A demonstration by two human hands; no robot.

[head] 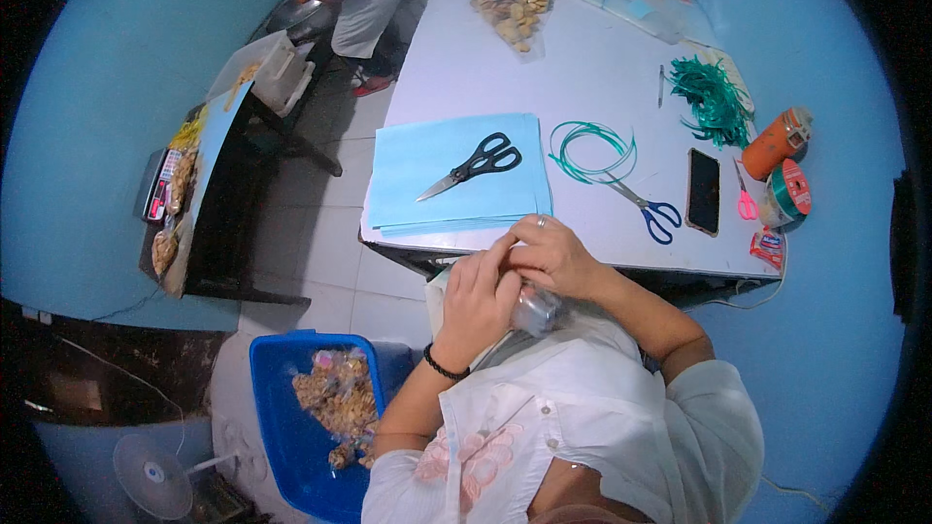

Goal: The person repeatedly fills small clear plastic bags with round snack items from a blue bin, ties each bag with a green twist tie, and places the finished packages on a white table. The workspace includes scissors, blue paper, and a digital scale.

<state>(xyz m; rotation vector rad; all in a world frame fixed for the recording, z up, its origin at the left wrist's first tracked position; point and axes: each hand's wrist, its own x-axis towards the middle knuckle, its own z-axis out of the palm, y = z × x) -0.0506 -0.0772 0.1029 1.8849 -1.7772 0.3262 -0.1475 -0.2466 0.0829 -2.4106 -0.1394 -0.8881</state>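
Both hands meet above my lap at the front edge of the white table [466, 80]. My left hand [484, 298] and my right hand [550, 255] have their fingers bent together around the upper part of a clear plastic bag [537, 309]; its contents are blurred. Just beyond them lies a stack of light blue sheets [437, 153] with black-handled scissors [473, 166] on top. To the right are a coil of green ribbon [593, 153], blue-handled scissors [644, 207] and a smartphone [703, 191].
A blue plastic bin [266, 393] with bagged snacks stands at lower left. At the table's right are cut green ribbons [710, 102], an orange bottle [775, 145], pink scissors [745, 200] and a ribbon spool [786, 193]. Snack bags [517, 7] lie farther back. A person [368, 0] stands beyond.
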